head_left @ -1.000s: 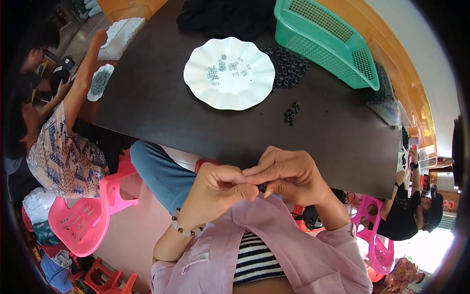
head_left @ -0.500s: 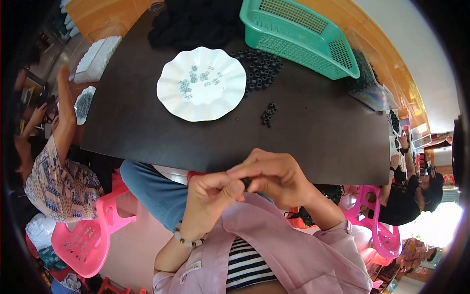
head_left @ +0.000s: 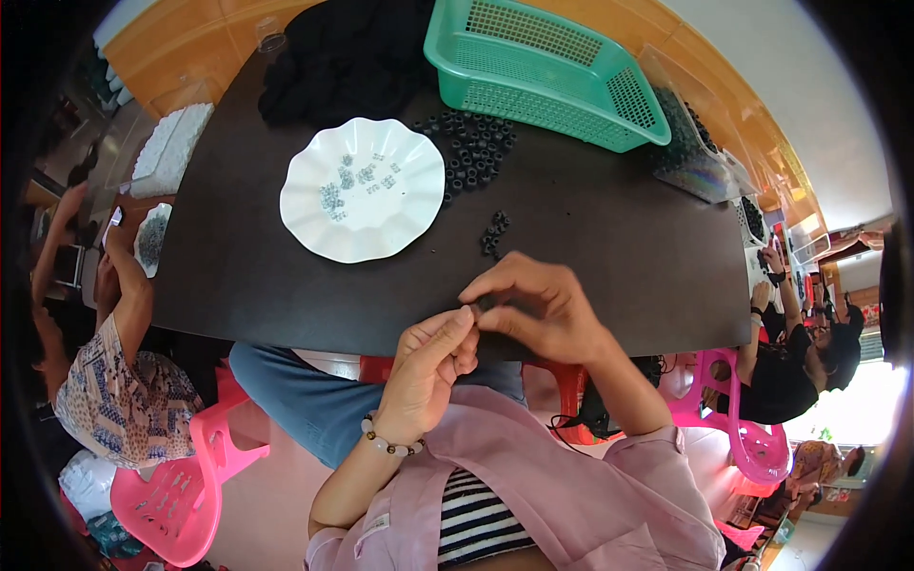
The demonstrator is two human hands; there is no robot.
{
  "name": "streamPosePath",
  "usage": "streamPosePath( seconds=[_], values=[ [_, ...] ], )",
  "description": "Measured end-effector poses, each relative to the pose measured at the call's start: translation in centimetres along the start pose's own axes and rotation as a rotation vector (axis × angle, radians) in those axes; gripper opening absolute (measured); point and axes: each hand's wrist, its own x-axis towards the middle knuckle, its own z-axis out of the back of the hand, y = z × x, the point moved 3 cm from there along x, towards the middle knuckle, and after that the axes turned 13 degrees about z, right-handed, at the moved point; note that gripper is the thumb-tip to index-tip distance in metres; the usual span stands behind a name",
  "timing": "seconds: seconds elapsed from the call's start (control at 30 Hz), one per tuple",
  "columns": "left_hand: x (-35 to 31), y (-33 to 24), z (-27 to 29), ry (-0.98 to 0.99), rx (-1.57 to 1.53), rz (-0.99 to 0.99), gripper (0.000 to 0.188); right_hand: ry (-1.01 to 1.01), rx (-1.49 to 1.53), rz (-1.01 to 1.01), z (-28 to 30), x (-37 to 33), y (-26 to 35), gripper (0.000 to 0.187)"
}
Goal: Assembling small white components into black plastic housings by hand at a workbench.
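Note:
My hands meet just above the table's near edge. My right hand [head_left: 550,312] pinches a small black ring-shaped piece [head_left: 486,303] between thumb and fingers. Closed beside it, my left hand [head_left: 433,352] has its thumb pressed to the fingers; whatever is in that pinch is too small to make out. Beyond them a short cluster of black ring-shaped pieces [head_left: 495,233] lies on the dark table [head_left: 609,257]. A white scalloped plate [head_left: 314,228] to the left carries several small clear pieces [head_left: 345,181].
A larger heap of black rings [head_left: 476,147] lies beside the plate, in front of a green plastic basket [head_left: 547,84]. Black cloth [head_left: 347,62] is piled at the back. A clear bin [head_left: 695,152] stands right. Co-workers sit at both sides, near pink chairs [head_left: 181,495].
Both hands have moved a little away from my body, over the table edge. My left fingers have straightened upward beside the black piece. The whole view has shifted slightly.

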Motion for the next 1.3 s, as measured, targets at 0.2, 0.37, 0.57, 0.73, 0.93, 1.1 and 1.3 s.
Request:
streamPosePath(
  seconds=[0.2, 0.37, 0.57, 0.73, 0.93, 1.1, 1.3],
  values=[
    [0.1, -0.4, 0.9, -0.006, -0.022, 0.011, 0.035, -0.438, -0.547, 0.037, 14.1, 1.8, 1.0, 0.017],
    [0.0, 0.0, 1.1, 0.021, -0.001, 0.003, 0.033, -0.538, -1.328, -0.194, 33.3, 0.1, -1.0, 0.029],
    [0.2, 0.2, 1.4, 0.046, 0.013, -0.007, 0.031, -0.486, -1.486, -0.458, 40.5, -2.5, -4.6, 0.034],
    [0.0, 0.3, 1.6, 0.06, 0.012, -0.016, 0.03, -0.527, -1.289, -0.037, 29.0, 1.4, -1.6, 0.025],
    [-0.1, 0.2, 1.6, 0.044, 0.021, -0.021, 0.028, -0.049, -0.781, 0.169, 11.9, 5.3, -5.1, 0.021],
    [-0.3, 0.4, 1.7, 0.057, 0.019, -0.033, 0.027, 0.02, -0.819, 0.241, 8.0, 7.1, -6.7, 0.028],
    [-0.5, 0.3, 1.7, 0.067, 0.041, -0.022, 0.027, 0.014, -0.897, 0.15, 7.5, 7.7, -7.9, 0.025]
  ],
)
